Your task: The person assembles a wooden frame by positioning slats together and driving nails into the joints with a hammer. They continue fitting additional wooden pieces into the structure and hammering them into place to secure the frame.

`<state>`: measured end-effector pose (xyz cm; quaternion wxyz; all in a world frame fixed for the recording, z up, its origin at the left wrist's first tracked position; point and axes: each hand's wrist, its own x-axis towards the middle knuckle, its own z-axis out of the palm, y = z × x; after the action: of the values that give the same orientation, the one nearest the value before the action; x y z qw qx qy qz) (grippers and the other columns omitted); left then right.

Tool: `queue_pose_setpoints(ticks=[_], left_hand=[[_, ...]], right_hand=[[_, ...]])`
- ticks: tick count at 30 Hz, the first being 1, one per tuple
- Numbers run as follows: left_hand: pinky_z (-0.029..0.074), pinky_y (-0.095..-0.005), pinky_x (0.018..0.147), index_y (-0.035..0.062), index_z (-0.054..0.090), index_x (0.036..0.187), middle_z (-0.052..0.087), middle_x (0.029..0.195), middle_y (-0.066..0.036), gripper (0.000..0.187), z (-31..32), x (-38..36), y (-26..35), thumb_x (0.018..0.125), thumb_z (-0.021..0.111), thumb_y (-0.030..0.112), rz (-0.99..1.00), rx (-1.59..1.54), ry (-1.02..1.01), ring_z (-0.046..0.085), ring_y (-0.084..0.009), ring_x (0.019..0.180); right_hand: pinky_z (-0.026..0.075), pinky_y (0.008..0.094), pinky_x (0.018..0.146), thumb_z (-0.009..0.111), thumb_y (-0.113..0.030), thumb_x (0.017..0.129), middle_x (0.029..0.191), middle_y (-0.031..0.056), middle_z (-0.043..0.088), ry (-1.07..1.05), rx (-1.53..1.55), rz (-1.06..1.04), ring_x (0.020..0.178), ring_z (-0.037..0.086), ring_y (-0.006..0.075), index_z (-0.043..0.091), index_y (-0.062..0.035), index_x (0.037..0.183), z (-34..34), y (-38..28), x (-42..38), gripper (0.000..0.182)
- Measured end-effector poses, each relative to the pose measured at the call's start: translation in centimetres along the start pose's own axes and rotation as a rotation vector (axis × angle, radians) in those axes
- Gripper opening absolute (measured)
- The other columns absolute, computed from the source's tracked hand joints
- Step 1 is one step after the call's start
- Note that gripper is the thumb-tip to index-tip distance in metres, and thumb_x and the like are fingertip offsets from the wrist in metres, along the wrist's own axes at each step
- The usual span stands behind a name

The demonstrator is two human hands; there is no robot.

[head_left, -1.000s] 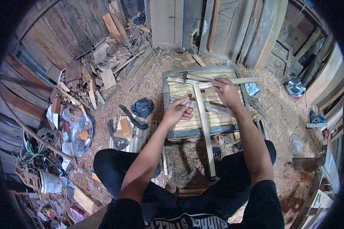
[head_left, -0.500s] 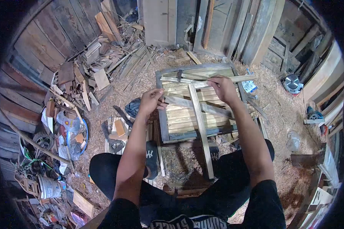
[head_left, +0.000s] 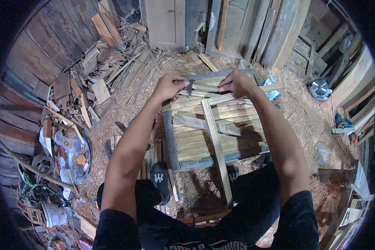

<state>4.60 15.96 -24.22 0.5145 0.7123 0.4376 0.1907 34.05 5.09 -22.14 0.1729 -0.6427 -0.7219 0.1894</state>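
sawdust floor (head_left: 304, 125) underfoot; both hands, left hand (head_left: 167, 86) and right hand (head_left: 236, 82), are gripping a thin slat (head_left: 204, 89) across the slatted wooden panel (head_left: 204, 129), seemingly positioning it; fastening probably follows.

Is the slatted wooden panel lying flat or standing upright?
Flat: the panel lies face-up on the sawdust floor, both hands at its far edge.

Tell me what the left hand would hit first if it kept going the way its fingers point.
The left hand points right along the panel's top edge; it would probably first meet the right hand, gripping the same thin slat, though depth is unclear.
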Motion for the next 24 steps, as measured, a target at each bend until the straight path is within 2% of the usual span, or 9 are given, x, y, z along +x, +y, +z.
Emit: queue_pose_setpoints(ticks=[2, 7, 13, 16, 18, 21, 23, 24], left_hand=[[0.046, -0.0291, 0.043, -0.0017, 0.078, 0.106, 0.065, 0.065, -0.004, 0.033, -0.2, 0.4, 0.4, 0.091, 0.080, 0.027, 0.036, 0.109, -0.065, 0.057, -0.0117, 0.045], [0.046, -0.0304, 0.044, -0.0008, 0.079, 0.103, 0.064, 0.062, -0.005, 0.032, 0.2, 1.2, 0.9, 0.088, 0.083, 0.027, 0.068, 0.262, -0.026, 0.058, -0.0123, 0.046], [0.048, -0.0298, 0.048, -0.0028, 0.079, 0.099, 0.067, 0.063, -0.010, 0.030, 0.6, 2.0, -0.3, 0.086, 0.084, 0.023, -0.072, 0.021, -0.025, 0.062, -0.0142, 0.052], [0.046, -0.0268, 0.046, -0.0044, 0.077, 0.099, 0.069, 0.070, -0.008, 0.029, 0.8, 2.3, -1.0, 0.087, 0.083, 0.022, -0.048, -0.142, -0.048, 0.061, -0.0135, 0.052], [0.049, -0.0257, 0.048, -0.0049, 0.076, 0.102, 0.071, 0.079, -0.007, 0.031, 0.6, 2.6, -1.2, 0.090, 0.081, 0.024, -0.141, -0.303, -0.028, 0.062, -0.0134, 0.056], [0.052, -0.0263, 0.051, -0.0045, 0.074, 0.105, 0.073, 0.086, -0.009, 0.031, 0.4, 2.7, -1.1, 0.093, 0.078, 0.024, -0.146, -0.402, 0.008, 0.065, -0.0134, 0.062], [0.053, -0.0265, 0.053, -0.0051, 0.073, 0.105, 0.074, 0.088, -0.011, 0.031, 0.2, 2.1, -0.5, 0.095, 0.076, 0.024, -0.147, -0.379, 0.012, 0.066, -0.0139, 0.064], [0.054, -0.0268, 0.054, -0.0057, 0.072, 0.105, 0.076, 0.090, -0.012, 0.031, 0.1, 1.9, -0.3, 0.097, 0.074, 0.024, -0.148, -0.356, 0.015, 0.067, -0.0143, 0.066]], right_hand=[[0.055, 0.0381, 0.073, 0.085, -0.023, 0.081, 0.091, 0.0189, 0.076, -0.065, 0.119, 0.066, 0.076, 0.074, 0.0296, 0.081, -0.0088, 0.101, 0.0, -0.1, 0.4, 0.025], [0.055, 0.0376, 0.073, 0.086, -0.021, 0.081, 0.087, 0.0169, 0.077, -0.107, 0.189, 0.014, 0.076, 0.073, 0.0250, 0.081, -0.0072, 0.099, 0.3, 0.5, 1.1, 0.023], [0.054, 0.0391, 0.076, 0.082, -0.016, 0.084, 0.091, 0.0175, 0.076, -0.149, 0.023, -0.076, 0.082, 0.072, 0.0269, 0.078, -0.0021, 0.100, 0.8, 0.9, 1.8, 0.022], [0.054, 0.0401, 0.079, 0.081, -0.015, 0.085, 0.096, 0.0190, 0.076, -0.111, 0.060, -0.061, 0.086, 0.071, 0.0286, 0.077, -0.0019, 0.103, 0.8, 0.5, 1.6, 0.022], [0.054, 0.0405, 0.080, 0.080, -0.015, 0.085, 0.098, 0.0199, 0.075, -0.086, 0.124, -0.028, 0.088, 0.071, 0.0295, 0.077, -0.0023, 0.104, 0.6, -0.1, 1.7, 0.023], [0.055, 0.0402, 0.080, 0.080, -0.016, 0.086, 0.095, 0.0191, 0.076, -0.036, 0.075, -0.086, 0.087, 0.072, 0.0291, 0.077, -0.0026, 0.105, 1.0, -0.8, 2.0, 0.023], [0.055, 0.0351, 0.079, 0.081, -0.013, 0.085, 0.090, 0.0133, 0.076, 0.042, 0.170, -0.077, 0.082, 0.070, 0.0208, 0.076, 0.0013, 0.102, 1.5, -1.2, 2.2, 0.022], [0.055, 0.0351, 0.079, 0.081, -0.013, 0.085, 0.090, 0.0133, 0.076, 0.041, 0.171, -0.079, 0.082, 0.070, 0.0208, 0.076, 0.0013, 0.102, 1.5, -1.2, 2.3, 0.022]])
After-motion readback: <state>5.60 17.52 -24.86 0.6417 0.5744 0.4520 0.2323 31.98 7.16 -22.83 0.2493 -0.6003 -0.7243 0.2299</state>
